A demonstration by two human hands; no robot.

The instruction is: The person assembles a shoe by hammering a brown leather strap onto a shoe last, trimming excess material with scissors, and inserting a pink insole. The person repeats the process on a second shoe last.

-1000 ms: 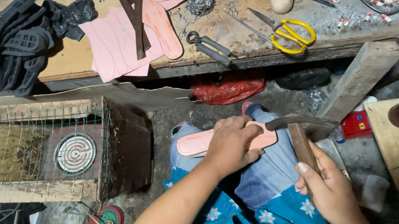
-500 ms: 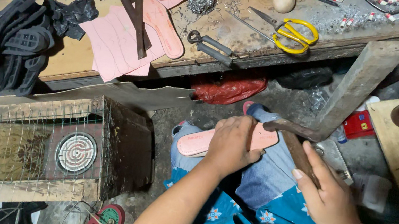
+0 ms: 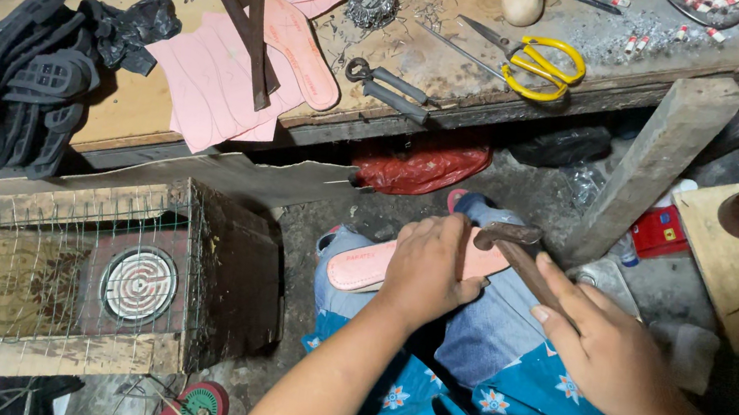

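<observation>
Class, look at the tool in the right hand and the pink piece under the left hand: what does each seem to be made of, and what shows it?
Hammer: dark, dull metal head, seemingly a brown wooden handle. Pink sole piece: matte, probably foam or rubber; thin and flat with a paler edge.

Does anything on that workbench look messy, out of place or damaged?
Yes. Small metal bits lie scattered over the worn wooden bench top, and the yellow-handled scissors lie right at its front edge, handles near the drop.
</observation>
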